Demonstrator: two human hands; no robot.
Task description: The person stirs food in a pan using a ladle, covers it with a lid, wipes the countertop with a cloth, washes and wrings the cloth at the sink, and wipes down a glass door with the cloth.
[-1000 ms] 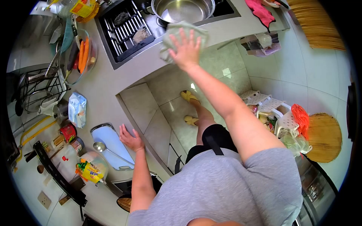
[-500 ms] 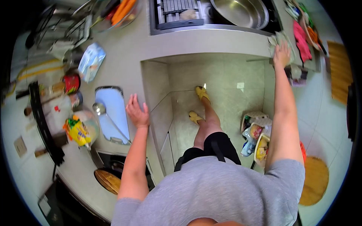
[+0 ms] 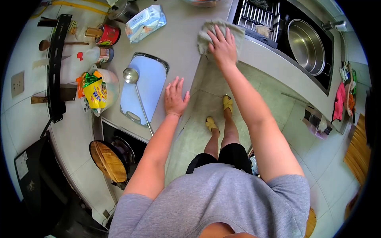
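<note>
My right hand [image 3: 223,49] lies flat with spread fingers on a greenish-grey cloth [image 3: 206,37], pressing it against the counter at the inner corner beside the sink. Part of the cloth is hidden under the palm. Fingers apart, my left hand [image 3: 176,98] rests at the counter's edge and holds nothing. Just left of it lies a blue cutting board [image 3: 149,85] with a dark rim. A metal ladle [image 3: 131,75] lies across the board, its handle pointing towards me.
At the right, the sink [image 3: 283,51] holds a steel pot [image 3: 305,47] and a rack. A wipes pack [image 3: 146,23], a red can [image 3: 108,35] and a container with yellow packets [image 3: 107,89] stand left. Below them is a stove with a wooden-topped lid [image 3: 106,160].
My right hand and the cloth have gone from the counter's far right end, past the sink front, to the inner corner. My view has turned; my left hand stays near the cutting board.
</note>
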